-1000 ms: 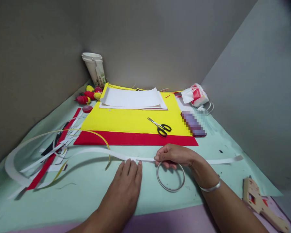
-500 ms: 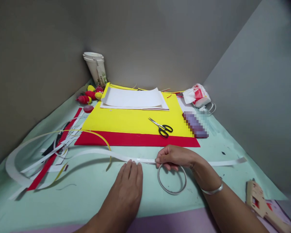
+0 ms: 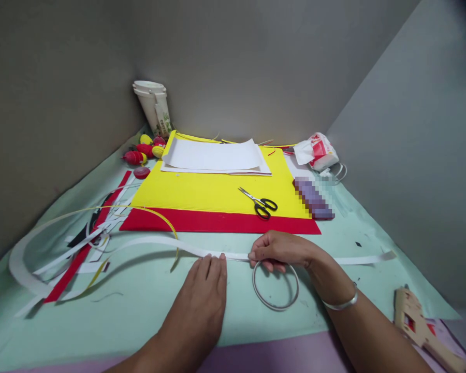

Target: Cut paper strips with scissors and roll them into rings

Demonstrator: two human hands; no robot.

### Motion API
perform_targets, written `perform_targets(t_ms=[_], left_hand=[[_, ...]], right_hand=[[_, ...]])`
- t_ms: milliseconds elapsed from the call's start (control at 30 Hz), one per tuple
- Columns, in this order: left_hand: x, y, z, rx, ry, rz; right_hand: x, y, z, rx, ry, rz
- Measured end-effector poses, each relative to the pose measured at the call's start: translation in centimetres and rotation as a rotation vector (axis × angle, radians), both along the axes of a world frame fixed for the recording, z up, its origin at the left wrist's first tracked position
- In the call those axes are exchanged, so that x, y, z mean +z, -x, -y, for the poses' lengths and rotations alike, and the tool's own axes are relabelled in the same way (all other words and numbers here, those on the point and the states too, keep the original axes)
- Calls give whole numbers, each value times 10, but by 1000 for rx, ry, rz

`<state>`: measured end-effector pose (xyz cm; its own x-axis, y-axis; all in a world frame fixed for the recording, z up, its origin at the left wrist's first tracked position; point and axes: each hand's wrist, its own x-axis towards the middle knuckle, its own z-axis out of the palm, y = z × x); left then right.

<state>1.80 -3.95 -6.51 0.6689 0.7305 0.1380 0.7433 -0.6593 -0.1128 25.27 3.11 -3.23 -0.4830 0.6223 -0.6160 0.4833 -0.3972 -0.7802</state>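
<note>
A long white strip (image 3: pixel 155 241) runs across the cloth, loops round at the far left and passes under both hands. My left hand (image 3: pixel 204 290) lies flat, fingers stretched out, its fingertips pressing on the strip. My right hand (image 3: pixel 277 249) is closed, thumb and fingers pinching the top edge of a thin silvery ring (image 3: pixel 255 290) against the strip. The rest of the ring rests low on the cloth. How the ring meets the strip is hidden by the fingers. To the right of that hand, the strip's end shows again.
Black-handled scissors (image 3: pixel 262 203) lie on yellow sheets (image 3: pixel 209 194) over a red sheet (image 3: pixel 217 223). A glue gun (image 3: pixel 413 316) sits at the front right. Red and white strips (image 3: pixel 75 269) lie tangled at left. White cups (image 3: pixel 152 106) stand behind, near red-yellow bundles (image 3: pixel 135 157).
The fingertips of my left hand have shifted slightly, with the index finger bent a little more on the strip. My right hand and the ring stay in place.
</note>
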Motion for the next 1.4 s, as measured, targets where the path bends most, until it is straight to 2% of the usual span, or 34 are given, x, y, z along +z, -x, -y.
perform_targets(t_ms=[567, 933, 1067, 1400], left_hand=[[9, -2, -5, 4, 68, -65], [-4, 2, -7, -99, -29, -29], [0, 1, -9, -140, -26, -59], [11, -3, -10, -109, 109, -153]], right_hand=[[3, 1, -3, 36, 10, 28], [5, 2, -2, 37, 2, 53], [4, 2, -2, 33, -2, 56], [3, 2, -3, 45, 2, 71]])
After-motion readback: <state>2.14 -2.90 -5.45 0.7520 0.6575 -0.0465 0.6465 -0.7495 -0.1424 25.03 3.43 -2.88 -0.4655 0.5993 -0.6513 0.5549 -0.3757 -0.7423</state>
